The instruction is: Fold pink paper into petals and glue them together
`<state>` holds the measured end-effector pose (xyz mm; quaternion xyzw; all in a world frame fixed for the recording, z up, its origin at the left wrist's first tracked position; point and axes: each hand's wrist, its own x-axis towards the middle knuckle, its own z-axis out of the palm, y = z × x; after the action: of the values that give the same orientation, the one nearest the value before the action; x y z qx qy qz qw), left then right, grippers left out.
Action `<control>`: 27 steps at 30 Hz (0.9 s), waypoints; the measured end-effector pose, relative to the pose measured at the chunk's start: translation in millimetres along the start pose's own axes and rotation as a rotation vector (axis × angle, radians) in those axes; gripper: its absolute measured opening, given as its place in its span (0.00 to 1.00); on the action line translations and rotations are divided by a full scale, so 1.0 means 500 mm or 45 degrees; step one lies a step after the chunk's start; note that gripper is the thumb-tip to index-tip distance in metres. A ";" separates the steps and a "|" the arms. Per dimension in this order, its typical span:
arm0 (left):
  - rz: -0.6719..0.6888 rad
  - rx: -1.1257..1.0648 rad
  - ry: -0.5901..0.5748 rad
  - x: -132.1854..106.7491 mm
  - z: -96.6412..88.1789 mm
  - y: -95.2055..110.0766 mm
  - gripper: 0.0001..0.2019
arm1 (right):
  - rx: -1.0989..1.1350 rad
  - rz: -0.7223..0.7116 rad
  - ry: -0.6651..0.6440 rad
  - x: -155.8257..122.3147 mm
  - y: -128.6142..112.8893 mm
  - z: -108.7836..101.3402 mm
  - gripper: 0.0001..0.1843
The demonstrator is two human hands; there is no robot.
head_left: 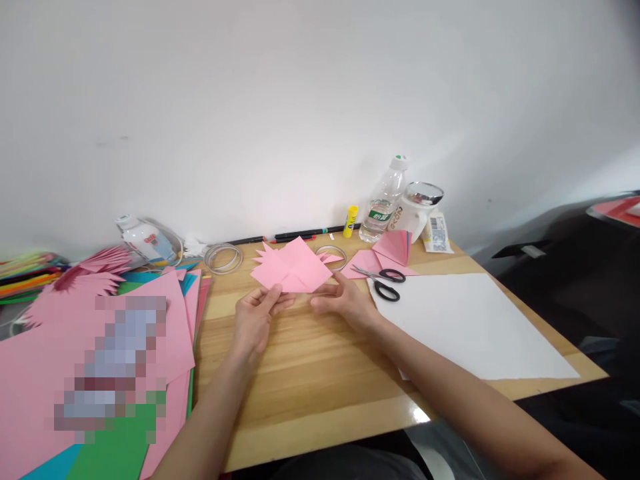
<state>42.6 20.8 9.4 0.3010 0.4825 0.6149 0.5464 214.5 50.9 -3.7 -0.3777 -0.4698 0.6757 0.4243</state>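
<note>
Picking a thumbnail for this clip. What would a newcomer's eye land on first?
First, the creased pink paper piece mid-picture, pinched at its lower edge by the left hand, with the right hand at its lower right. Next, the big pile of pink, green and blue paper sheets at far left. Then the black-handled metal scissors, lying partly over a large white paper sheet on the right.

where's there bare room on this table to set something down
Bare tabletop lies between the left forearm and right forearm, nearer you than the held pink paper. The white sheet is mostly uncovered right of the scissors. It's crowded along the back with bottle, mug and pens, and at left under stacked paper.
</note>
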 end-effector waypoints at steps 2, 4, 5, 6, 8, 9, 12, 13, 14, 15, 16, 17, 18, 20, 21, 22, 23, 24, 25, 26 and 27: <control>-0.015 0.068 -0.033 -0.002 0.001 -0.006 0.14 | -0.062 -0.057 -0.048 -0.002 0.004 0.007 0.34; -0.048 0.182 -0.077 -0.005 0.003 -0.012 0.12 | -0.086 -0.110 -0.015 -0.002 0.008 0.010 0.29; -0.059 0.247 -0.092 -0.007 0.005 -0.015 0.12 | -0.071 -0.114 0.015 -0.001 0.009 0.011 0.29; -0.062 0.310 -0.098 -0.009 0.006 -0.017 0.12 | -0.042 -0.104 0.040 -0.001 0.009 0.010 0.29; -0.054 0.407 -0.116 -0.012 0.010 -0.020 0.11 | 0.020 -0.076 0.051 -0.001 0.009 0.010 0.32; -0.052 0.434 -0.140 -0.014 0.011 -0.021 0.11 | 0.022 -0.073 0.042 -0.002 0.008 0.011 0.31; -0.048 0.469 -0.221 -0.017 0.017 -0.024 0.10 | -0.112 -0.114 -0.009 -0.008 0.003 0.017 0.17; -0.038 0.484 -0.236 -0.019 0.018 -0.025 0.10 | -0.175 -0.140 -0.021 -0.010 0.001 0.019 0.12; -0.024 0.503 -0.244 -0.019 0.020 -0.026 0.09 | -0.232 -0.169 -0.022 -0.012 -0.001 0.021 0.09; -0.011 0.527 -0.248 -0.020 0.022 -0.027 0.09 | -0.274 -0.194 -0.016 -0.013 -0.002 0.022 0.07; 0.001 0.549 -0.250 -0.021 0.023 -0.027 0.09 | -0.299 -0.209 -0.003 -0.013 -0.002 0.022 0.06; 0.010 0.566 -0.249 -0.021 0.024 -0.027 0.09 | -0.304 -0.206 0.020 -0.012 -0.002 0.021 0.06; 0.021 0.578 -0.242 -0.022 0.025 -0.025 0.09 | -0.282 -0.185 0.047 -0.010 -0.001 0.018 0.08; 0.042 0.588 -0.211 -0.021 0.025 -0.020 0.09 | -0.192 -0.116 0.096 -0.005 0.001 0.010 0.16; 0.051 0.589 -0.186 -0.021 0.024 -0.016 0.09 | -0.147 -0.084 0.126 -0.001 0.001 0.003 0.20; 0.056 0.591 -0.164 -0.019 0.022 -0.011 0.09 | -0.108 -0.060 0.166 0.002 0.000 -0.004 0.24; 0.059 0.593 -0.144 -0.017 0.019 -0.005 0.10 | -0.081 -0.051 0.208 0.006 -0.002 -0.012 0.26; 0.064 0.589 -0.125 -0.015 0.016 0.000 0.10 | -0.063 -0.056 0.252 0.009 -0.005 -0.020 0.27; 0.068 0.583 -0.114 -0.012 0.012 0.005 0.10 | -0.039 -0.072 0.299 0.013 -0.008 -0.029 0.27; 0.077 0.573 -0.099 -0.009 0.008 0.010 0.10 | -0.007 -0.093 0.336 0.015 -0.013 -0.036 0.27; 0.079 0.562 -0.100 -0.007 0.005 0.013 0.10 | 0.034 -0.120 0.364 0.018 -0.017 -0.042 0.27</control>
<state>43.0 18.4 16.9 0.4518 0.5742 0.4986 0.4664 232.4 67.4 -2.2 -0.4420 -0.4127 0.6005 0.5232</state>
